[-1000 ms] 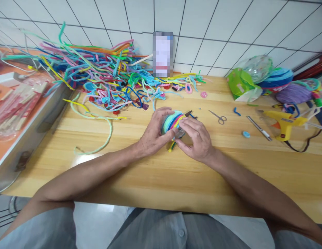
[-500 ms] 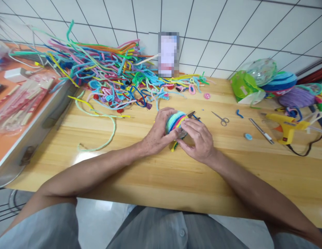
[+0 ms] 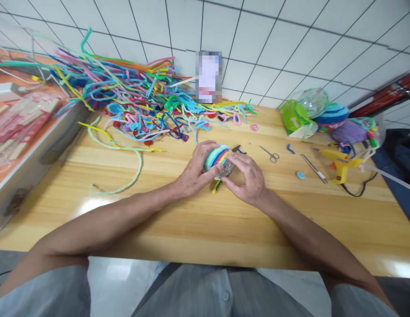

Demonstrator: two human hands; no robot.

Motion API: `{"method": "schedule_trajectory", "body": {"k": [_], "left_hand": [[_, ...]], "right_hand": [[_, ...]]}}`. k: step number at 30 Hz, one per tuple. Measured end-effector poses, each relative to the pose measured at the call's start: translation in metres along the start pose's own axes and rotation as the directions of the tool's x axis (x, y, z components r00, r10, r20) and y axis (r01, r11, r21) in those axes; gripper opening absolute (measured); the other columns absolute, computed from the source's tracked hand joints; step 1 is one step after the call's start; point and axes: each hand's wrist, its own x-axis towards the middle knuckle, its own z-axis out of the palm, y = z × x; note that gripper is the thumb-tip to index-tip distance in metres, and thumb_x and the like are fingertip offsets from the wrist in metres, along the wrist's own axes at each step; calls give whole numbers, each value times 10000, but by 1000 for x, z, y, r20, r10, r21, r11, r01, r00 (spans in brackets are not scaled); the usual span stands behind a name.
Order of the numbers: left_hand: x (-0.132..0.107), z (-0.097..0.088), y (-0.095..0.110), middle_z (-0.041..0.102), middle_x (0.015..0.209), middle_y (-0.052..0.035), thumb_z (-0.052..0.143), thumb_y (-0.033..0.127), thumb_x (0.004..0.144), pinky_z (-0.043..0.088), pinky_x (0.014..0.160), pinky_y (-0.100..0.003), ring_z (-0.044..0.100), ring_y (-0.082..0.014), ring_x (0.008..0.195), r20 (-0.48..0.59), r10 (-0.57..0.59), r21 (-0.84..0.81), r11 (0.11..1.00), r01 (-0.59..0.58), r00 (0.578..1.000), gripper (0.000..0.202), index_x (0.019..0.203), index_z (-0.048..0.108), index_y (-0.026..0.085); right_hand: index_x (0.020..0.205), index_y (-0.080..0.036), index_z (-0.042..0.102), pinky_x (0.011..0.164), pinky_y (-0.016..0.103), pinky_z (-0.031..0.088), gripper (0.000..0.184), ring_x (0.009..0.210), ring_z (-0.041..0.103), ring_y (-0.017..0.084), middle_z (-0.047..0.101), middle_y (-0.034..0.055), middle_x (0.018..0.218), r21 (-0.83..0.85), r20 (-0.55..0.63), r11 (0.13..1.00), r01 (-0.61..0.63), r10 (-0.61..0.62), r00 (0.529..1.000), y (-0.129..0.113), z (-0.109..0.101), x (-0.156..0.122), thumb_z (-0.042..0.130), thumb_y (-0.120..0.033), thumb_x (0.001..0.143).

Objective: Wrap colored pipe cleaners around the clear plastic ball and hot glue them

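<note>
Between my hands is a clear ball [image 3: 217,157] partly wrapped in bands of mint, blue, pink and yellow pipe cleaner; its lower right side shows bare and see-through. My left hand [image 3: 195,172] wraps around its left side, thumb along the near side. From the right, my right hand [image 3: 247,177] curves in, fingertips on the yellow band and thumb low by the ball's near edge. Below the ball lies a pair of pliers [image 3: 216,186] with yellow and green handles, mostly hidden; dark metal jaws [image 3: 236,148] stick out behind.
A heap of pipe cleaners [image 3: 125,88] fills the back left, beside a phone [image 3: 209,77] leaning on the tiled wall. To the right lie small scissors [image 3: 271,154], a utility knife [image 3: 314,168], a yellow glue gun [image 3: 340,163] and a green packet [image 3: 295,119]. An orange tray [image 3: 0,176] stands left.
My view has swung a little to the right. Both hands stay at the ball; the right fingers have shifted slightly, and more of its clear side shows.
</note>
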Motion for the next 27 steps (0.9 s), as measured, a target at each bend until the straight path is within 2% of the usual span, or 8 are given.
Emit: {"method": "schedule_trajectory", "body": {"k": [4,9,12,14,16,18,24,27], "left_hand": [[0,3,-2,596,1502,-151,649,453,1078,465,1290,-518,548,-296,1492,-36,9,-30,999,-10,999,481,1489,522,237],[2,7,-4,600,1469,-137,689,405,1024,499,1247,-489,589,-285,1439,-73,-54,-107,993,46,996,488,1451,527,233],[3,7,-4,609,1446,-130,686,407,1011,505,1238,-498,609,-282,1391,-64,-77,-129,989,68,995,474,1421,530,227],[3,7,-4,608,1456,-127,671,404,1013,508,1235,-507,613,-283,1371,-49,-90,-130,988,83,995,456,1411,540,224],[3,7,-6,613,1451,-115,689,414,1006,504,1236,-509,623,-278,1352,-55,-110,-125,987,102,992,472,1416,539,235],[4,7,-10,619,1438,-105,709,445,995,515,1225,-506,636,-278,1328,-64,-125,-123,986,116,990,495,1421,546,253],[4,11,-18,589,1476,-111,690,464,998,502,1254,-583,611,-317,1393,-53,-123,-115,987,116,991,491,1416,540,255],[1,13,-17,582,1493,-108,694,471,1002,483,1286,-590,583,-328,1454,-93,-89,-99,992,79,992,495,1420,528,267]], "right_hand": [[1662,-256,449,1009,552,688,793,1238,787,345,793,164,1360,-50,1,997,-51,51,999,6,-12,4,826,-340,969],[1477,-273,639,1022,534,670,536,1179,801,312,830,118,1277,-95,-25,987,-128,126,992,19,-35,2,799,-253,966],[1336,-270,730,1034,521,659,375,1157,805,291,849,96,1210,-101,-21,960,-262,261,965,22,-50,-9,780,-249,965],[1216,-267,781,1058,521,640,274,1160,795,285,854,88,1186,-27,-12,880,-474,473,881,22,-60,-22,791,-319,947],[1123,-259,801,1058,507,628,277,1129,788,271,855,80,1166,75,-8,710,-700,702,712,23,-74,-40,817,-425,903],[1090,-243,790,980,473,643,356,1020,789,247,854,72,1100,89,-40,582,-808,813,581,26,-93,-62,806,-526,875],[1096,-198,673,937,456,613,468,939,714,223,760,69,1000,0,-382,300,-954,881,277,56,-164,-124,695,-583,830],[1144,-189,653,958,447,588,507,996,670,232,721,61,1021,-94,-487,174,-980,851,197,86,-182,-133,704,-548,790]]}}
